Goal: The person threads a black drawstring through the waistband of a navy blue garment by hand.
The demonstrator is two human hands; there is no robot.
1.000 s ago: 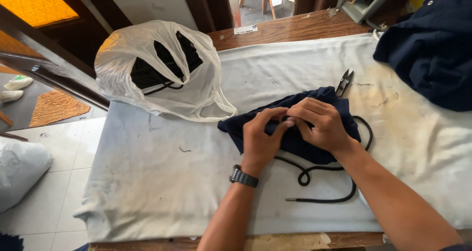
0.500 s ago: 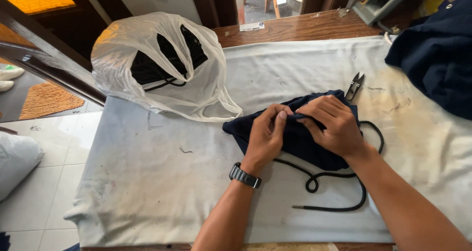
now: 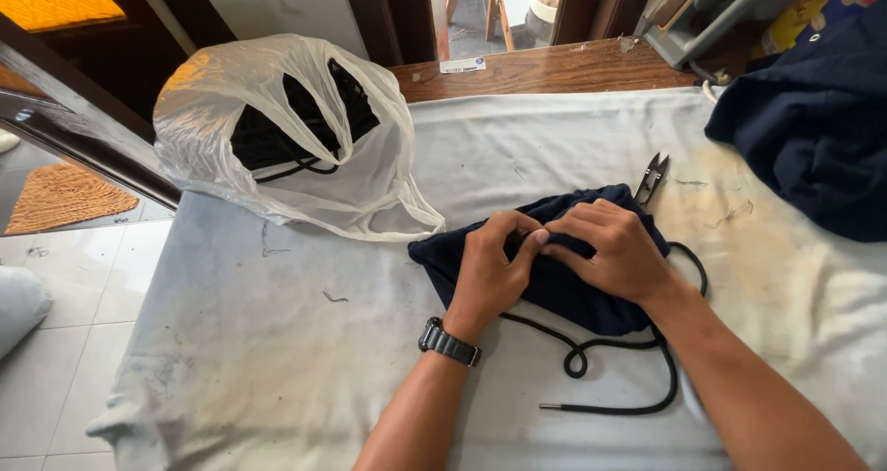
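At table centre, the left hand and right hand pinch a navy cloth together, working its black cord, which trails toward five o'clock. Continuing seems to need steady fingertip feeding.

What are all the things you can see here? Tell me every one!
cloth: 1, dark blue, bunched mid-table under both hands
cord: 1, black, looped on the table, running from the cloth
snips: 1, metal, just behind the cloth
bag: 1, clear white plastic with black things inside, left rear of the table
garment: 1, dark blue, right rear of the table
table cover: 1, stained white, spread over the table
mat: 1, orange woven, on the floor at left
watch: 1, black, on the left wrist
left hand: pinching the cloth
right hand: pressing on the cloth
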